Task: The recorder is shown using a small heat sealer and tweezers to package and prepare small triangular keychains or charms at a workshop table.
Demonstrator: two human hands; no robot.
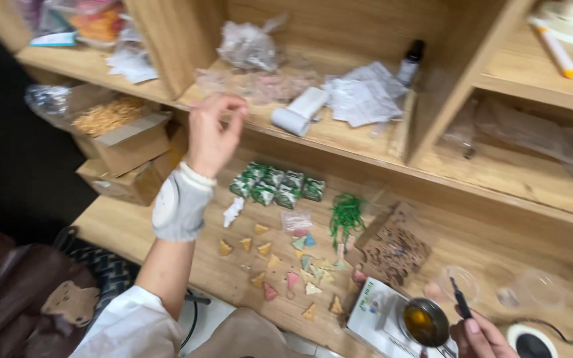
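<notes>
**Mia:** Where is the left hand (210,136)?

**Ben:** It is up high, far from the person, near the edge of the wooden shelf (339,136). The fingers are loose and a bit spread. It holds nothing. A white wrist wrap (180,202) sits on the arm.

**Mia:** What is close to it?

**Ben:** A white roll (298,111) lies on the shelf, to the right of the hand. A crinkly clear bag (248,45) sits farther back.

**Mia:** And the right hand (482,338)?

**Ben:** It is near, low on the right. Its grip is pinching a thin dark tool (460,301). Just left of it is a small round metal cup (426,321) with yellow stuff inside.

**Mia:** What is on the tabletop (121,229)?

**Ben:** Lots of little triangle shapes (280,265) in the middle. Green packets (276,185) lie behind them, and green strings (346,215) lie to the right.
</notes>
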